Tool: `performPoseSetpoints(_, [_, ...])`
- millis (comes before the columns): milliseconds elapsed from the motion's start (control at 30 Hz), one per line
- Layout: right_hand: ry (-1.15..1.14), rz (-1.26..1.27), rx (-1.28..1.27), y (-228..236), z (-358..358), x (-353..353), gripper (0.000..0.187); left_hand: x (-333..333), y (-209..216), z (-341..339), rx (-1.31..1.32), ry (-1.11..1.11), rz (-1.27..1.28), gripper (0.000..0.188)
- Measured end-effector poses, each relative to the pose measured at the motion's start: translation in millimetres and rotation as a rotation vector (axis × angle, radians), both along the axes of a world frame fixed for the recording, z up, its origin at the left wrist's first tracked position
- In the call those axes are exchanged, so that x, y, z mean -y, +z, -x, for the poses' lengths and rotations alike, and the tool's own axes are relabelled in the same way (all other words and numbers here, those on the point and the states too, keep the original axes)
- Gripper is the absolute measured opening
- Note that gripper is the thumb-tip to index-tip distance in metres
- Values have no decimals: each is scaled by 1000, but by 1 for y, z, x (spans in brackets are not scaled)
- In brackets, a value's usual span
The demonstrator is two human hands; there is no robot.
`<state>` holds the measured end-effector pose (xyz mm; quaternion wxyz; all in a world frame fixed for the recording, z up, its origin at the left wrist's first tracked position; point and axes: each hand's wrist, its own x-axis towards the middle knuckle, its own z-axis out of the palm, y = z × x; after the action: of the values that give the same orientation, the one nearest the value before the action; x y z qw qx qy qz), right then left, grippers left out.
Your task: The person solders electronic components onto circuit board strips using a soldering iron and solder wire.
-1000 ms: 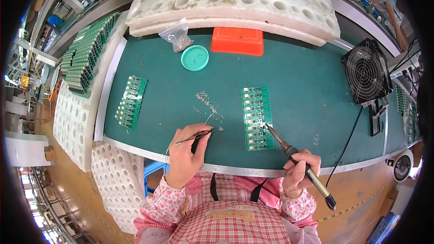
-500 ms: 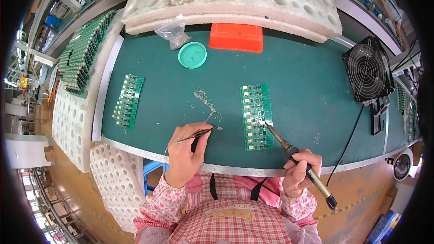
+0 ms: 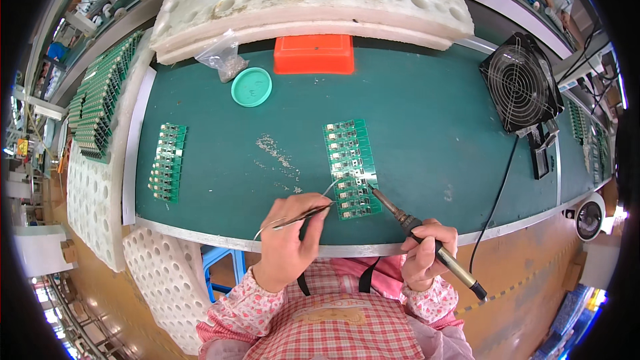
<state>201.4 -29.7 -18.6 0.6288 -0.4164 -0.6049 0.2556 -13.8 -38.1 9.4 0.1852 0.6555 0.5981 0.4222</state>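
Observation:
My left hand (image 3: 285,243) is closed around dark tweezers (image 3: 308,214), along with a thin silvery wire (image 3: 329,189) that looks like solder. The wire's end reaches the left edge of a green circuit board panel (image 3: 347,140), which carries rows of small parts. My right hand (image 3: 430,253) grips a soldering iron (image 3: 408,222) by its handle. Its tip meets or hovers over the panel's right side, low down; contact is hard to tell. Left of the panel lie scattered tiny pale parts (image 3: 277,157) on the green mat (image 3: 427,133).
A second circuit board panel (image 3: 168,160) lies at left. Behind are a teal lid (image 3: 251,87), a plastic bag (image 3: 225,60), a red bin (image 3: 313,55) and white foam (image 3: 307,10). Stacked boards (image 3: 100,103) stand far left. A black fan (image 3: 523,83) and the iron's cord (image 3: 495,207) are right.
My left hand has moved right, carrying the tweezers and wire from the scattered parts to the panel. The iron stays at the panel. The whole view has shifted slightly.

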Motion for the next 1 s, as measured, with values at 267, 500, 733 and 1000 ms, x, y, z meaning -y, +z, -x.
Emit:
performPoseSetpoints(267, [0, 3, 2, -1, -2, -1, 18, -5, -14, -12, 9, -34, -3, 16])
performPoseSetpoints(500, [3, -3, -10, 0, -2, -1, 17, -6, -12, -14, -26, -25, 3, 16])
performPoseSetpoints(733, [3, 15, -11, 1, -2, 0, 18, -6, -12, -14, -43, -23, 13, 17])
performPoseSetpoints(1000, [19, 2, -18, 0, -2, -1, 18, -6, -11, -14, -50, -15, 31, 17])
